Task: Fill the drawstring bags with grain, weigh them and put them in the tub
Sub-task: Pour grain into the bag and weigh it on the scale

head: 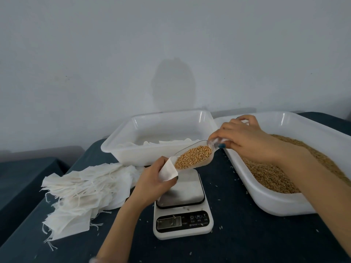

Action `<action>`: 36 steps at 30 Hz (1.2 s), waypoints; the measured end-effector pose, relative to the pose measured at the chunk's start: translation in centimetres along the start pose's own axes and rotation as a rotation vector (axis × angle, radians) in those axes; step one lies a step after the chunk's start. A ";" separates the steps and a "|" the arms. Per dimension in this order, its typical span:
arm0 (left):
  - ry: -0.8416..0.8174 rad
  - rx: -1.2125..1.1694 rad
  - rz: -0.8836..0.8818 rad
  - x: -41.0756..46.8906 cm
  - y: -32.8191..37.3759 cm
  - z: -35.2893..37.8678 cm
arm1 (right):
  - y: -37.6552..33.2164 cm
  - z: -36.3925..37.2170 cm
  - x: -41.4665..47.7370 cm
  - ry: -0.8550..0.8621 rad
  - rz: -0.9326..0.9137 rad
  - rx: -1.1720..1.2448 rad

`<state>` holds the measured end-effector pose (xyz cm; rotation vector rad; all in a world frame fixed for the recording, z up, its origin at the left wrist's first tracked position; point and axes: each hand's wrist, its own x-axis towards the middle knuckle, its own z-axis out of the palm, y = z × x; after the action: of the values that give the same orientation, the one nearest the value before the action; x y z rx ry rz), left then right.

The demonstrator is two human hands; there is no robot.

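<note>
The left hand [152, 179] pinches a small white drawstring bag [169, 170] by its mouth, fingers curled round the cloth, and holds it above the kitchen scale [182, 188]. The right hand [247, 138] grips the handle of a clear plastic scoop [193, 156], which is loaded with grain and tilted down so that its lip sits at the bag's opening. The opening looks narrower than the scoop, so a quick tip would likely send grain over the edge onto the scale plate and the bench [237, 234], where stray kernels already lie; spilled grain on the plate would also falsify the weighing. The soft cloth could fold shut under the flow if the pinch slackens. To the right stands the grain tub [284, 168], to the left a loose pile of empty bags [81, 186], and behind the scale the far tub [121, 141], with white bags showing inside it.
</note>
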<state>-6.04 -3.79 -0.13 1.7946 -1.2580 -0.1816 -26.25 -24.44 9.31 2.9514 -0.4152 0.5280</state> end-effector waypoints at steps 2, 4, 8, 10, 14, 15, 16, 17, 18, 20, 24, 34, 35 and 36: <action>-0.006 0.049 0.030 0.0 0.0 0.1 | -0.4 -0.6 0.4 -0.006 -0.021 -0.039; -0.022 0.072 0.043 0.0 0.1 0.2 | -0.9 -1.2 0.8 -0.028 -0.041 -0.091; -0.061 0.063 0.037 0.0 -0.1 0.3 | -1.7 -2.0 1.5 -0.047 -0.072 -0.176; -0.073 0.061 0.028 0.0 -0.1 0.4 | -1.9 -2.2 1.7 -0.040 -0.086 -0.183; -0.086 0.032 0.020 0.1 0.0 0.4 | -1.9 -2.3 1.9 -0.017 -0.109 -0.184; -0.090 0.027 0.019 0.1 0.0 0.4 | -1.9 -2.3 1.9 -0.011 -0.112 -0.183; -0.094 0.023 0.017 0.1 0.0 0.4 | -1.9 -2.3 2.0 -0.003 -0.117 -0.186; -0.098 0.023 0.015 0.0 0.0 0.4 | -1.8 -2.3 2.0 0.004 -0.122 -0.192; -0.100 0.024 0.013 0.0 0.0 0.4 | -1.8 -2.3 2.0 0.011 -0.128 -0.197; -0.102 0.030 0.006 0.0 -0.1 0.4 | -1.7 -2.4 2.1 0.018 -0.134 -0.204; -0.104 0.032 -0.006 0.1 -0.3 0.4 | -1.5 -2.7 2.1 0.040 -0.141 -0.226; -0.104 0.011 -0.002 0.1 -0.2 0.3 | -1.5 -3.0 2.0 0.098 -0.167 -0.242; -0.104 0.011 -0.006 0.1 -0.2 0.3 | -1.4 -3.0 2.0 0.096 -0.167 -0.239; -0.103 0.011 -0.007 0.1 -0.2 0.3 | -1.3 -3.0 2.0 0.098 -0.164 -0.237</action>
<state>-6.09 -4.05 -0.40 1.8185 -1.3275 -0.2750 -25.07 -23.20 12.72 2.6895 -0.2071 0.5584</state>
